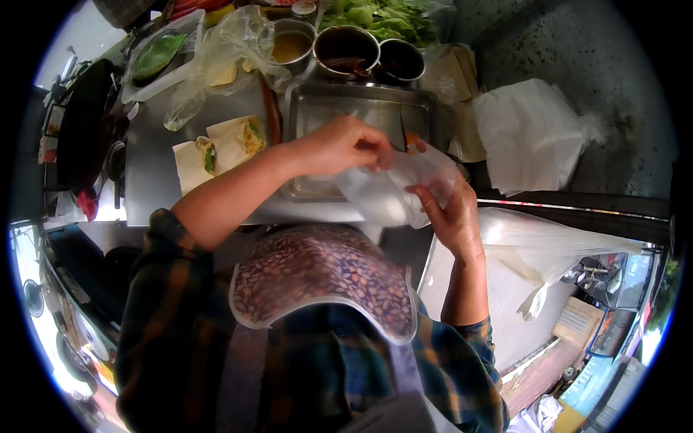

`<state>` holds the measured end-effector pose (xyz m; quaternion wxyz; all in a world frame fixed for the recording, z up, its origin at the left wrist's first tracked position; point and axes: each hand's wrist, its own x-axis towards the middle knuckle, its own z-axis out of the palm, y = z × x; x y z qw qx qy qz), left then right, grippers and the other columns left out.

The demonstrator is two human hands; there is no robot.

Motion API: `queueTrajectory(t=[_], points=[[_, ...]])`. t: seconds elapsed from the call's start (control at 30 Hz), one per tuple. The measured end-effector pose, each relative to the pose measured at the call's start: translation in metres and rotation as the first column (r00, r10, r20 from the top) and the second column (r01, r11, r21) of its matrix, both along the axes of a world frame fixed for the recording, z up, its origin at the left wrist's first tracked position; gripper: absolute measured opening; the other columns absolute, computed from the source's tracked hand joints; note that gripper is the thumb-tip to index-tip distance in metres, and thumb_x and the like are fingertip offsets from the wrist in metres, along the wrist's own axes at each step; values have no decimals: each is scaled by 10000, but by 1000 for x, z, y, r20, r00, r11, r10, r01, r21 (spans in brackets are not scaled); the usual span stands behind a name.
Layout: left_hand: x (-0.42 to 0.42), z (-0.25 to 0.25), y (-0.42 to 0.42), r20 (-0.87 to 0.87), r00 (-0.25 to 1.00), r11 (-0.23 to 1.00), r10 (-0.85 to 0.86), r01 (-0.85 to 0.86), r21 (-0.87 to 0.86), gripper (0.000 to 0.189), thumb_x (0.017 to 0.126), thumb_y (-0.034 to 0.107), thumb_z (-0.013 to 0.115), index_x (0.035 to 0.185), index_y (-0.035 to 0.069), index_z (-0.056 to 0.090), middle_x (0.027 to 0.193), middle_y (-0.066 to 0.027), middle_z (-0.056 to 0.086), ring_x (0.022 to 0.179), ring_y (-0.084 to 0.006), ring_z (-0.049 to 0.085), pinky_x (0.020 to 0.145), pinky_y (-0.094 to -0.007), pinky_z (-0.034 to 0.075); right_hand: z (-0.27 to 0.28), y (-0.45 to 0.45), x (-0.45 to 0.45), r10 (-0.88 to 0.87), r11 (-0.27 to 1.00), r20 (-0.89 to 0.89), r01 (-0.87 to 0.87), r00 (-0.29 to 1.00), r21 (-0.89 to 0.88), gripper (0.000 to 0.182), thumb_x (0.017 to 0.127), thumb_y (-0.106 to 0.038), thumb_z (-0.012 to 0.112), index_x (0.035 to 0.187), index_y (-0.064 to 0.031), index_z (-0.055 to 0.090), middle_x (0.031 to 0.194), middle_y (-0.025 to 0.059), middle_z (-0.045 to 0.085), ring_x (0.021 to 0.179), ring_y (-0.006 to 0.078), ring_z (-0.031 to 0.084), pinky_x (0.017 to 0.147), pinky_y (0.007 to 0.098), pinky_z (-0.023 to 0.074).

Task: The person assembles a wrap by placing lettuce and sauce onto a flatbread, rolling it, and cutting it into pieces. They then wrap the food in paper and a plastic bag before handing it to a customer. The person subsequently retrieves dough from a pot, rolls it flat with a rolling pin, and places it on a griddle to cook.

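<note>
A thin, clear plastic bag (373, 197) hangs between my two hands above the front of a rectangular metal tray (319, 100). My left hand (346, 143) reaches over the tray, its fingers pinched at the bag's upper edge. On the other side, my right hand (455, 211) has thumb and fingers around the bag, some fingertips showing blurred through the film. Left of the tray, two filled wraps in paper sleeves lie on the steel counter: one wrap (253, 136) farther back, the other wrap (207, 154) nearer me. Green leaves show at their open ends.
Behind the tray stand metal pots of sauce (346, 48) and a heap of lettuce (379, 19). A crumpled plastic bag (233, 48) lies at the back left, near a dark pan (86, 124). A stack of white bags (528, 138) hangs at right.
</note>
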<state>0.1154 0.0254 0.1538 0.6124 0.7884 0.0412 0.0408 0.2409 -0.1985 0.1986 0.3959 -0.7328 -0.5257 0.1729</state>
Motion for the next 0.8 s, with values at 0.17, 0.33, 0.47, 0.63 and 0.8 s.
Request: queueTrajectory(t=[0.17, 0.33, 0.47, 0.63, 0.8], points=[[-68, 8, 20, -178, 983, 997, 43, -30, 73, 122, 881, 118, 712, 897, 0, 736, 839, -56, 739, 780, -92, 679, 747, -256, 532, -9, 33, -29, -126, 977, -232, 81, 964, -195, 291, 910, -65, 690, 1173, -13, 579, 1087, 134, 688, 914, 158, 696, 687, 277, 540], [-133, -36, 28, -55, 884, 841, 464, -459, -286, 103, 887, 81, 705, 940, -6, 722, 861, -57, 737, 761, -95, 661, 744, -262, 533, -29, 81, -93, -400, 917, 394, 354, 827, 187, 263, 892, -134, 724, 1061, 0, 574, 1065, 138, 634, 971, 204, 619, 796, 338, 503], [-175, -51, 18, 13, 757, 741, 653, -636, -218, 125, 844, 69, 761, 899, -9, 680, 857, -44, 724, 773, -93, 658, 719, -252, 536, -32, 116, -166, -164, 986, 57, 163, 985, 25, 204, 907, -168, 724, 949, -16, 594, 854, 54, 602, 773, 151, 572, 745, 300, 478], [-229, -57, 22, -110, 702, 596, 703, -667, -447, 193, 798, 69, 814, 826, 32, 627, 822, -27, 684, 759, -101, 658, 691, -268, 548, -75, 160, -204, 79, 995, -620, -24, 780, 97, 68, 974, -113, 636, 944, -70, 592, 870, -36, 583, 790, 61, 526, 725, 223, 435], [-299, -98, 44, -526, 297, -196, 797, -696, -690, 112, 973, 146, 620, 927, 84, 538, 802, -31, 617, 587, -103, 562, 532, -226, 457, -88, 175, -237, 290, 952, -899, -194, 327, 237, 43, 1003, -77, 560, 962, -78, 547, 824, -9, 581, 717, 107, 547, 689, 274, 476]])
